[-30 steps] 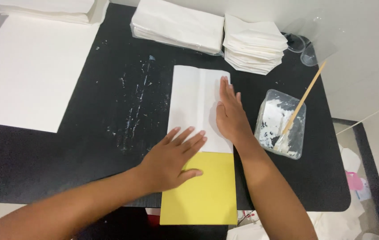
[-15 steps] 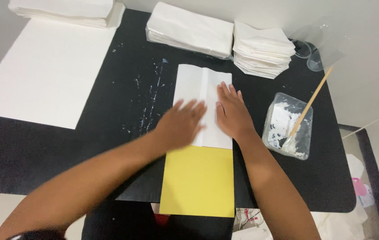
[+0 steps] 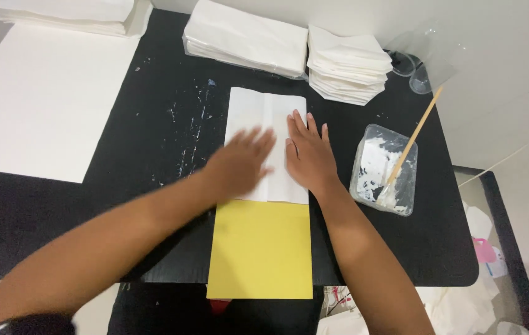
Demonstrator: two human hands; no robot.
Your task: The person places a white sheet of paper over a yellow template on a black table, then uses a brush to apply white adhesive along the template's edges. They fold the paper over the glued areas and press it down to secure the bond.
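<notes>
Since a moment ago, the left hand has slid up the folded white paper and now sits level with the right hand, looking blurry. That folded white paper lies in the middle of the black table. Far to the left of the paper is a big white sheet. The left hand lies flat on the paper's left half, fingers spread open. The right hand lies flat on the paper's right half, fingers open and close together, just beside the left hand. Both hands press down and pinch nothing. Just below the paper, touching its bottom edge, is a yellow sheet. Above the paper are stacks of white paper. To the right of the paper sits a clear tub of white paste with a wooden stick in it.
</notes>
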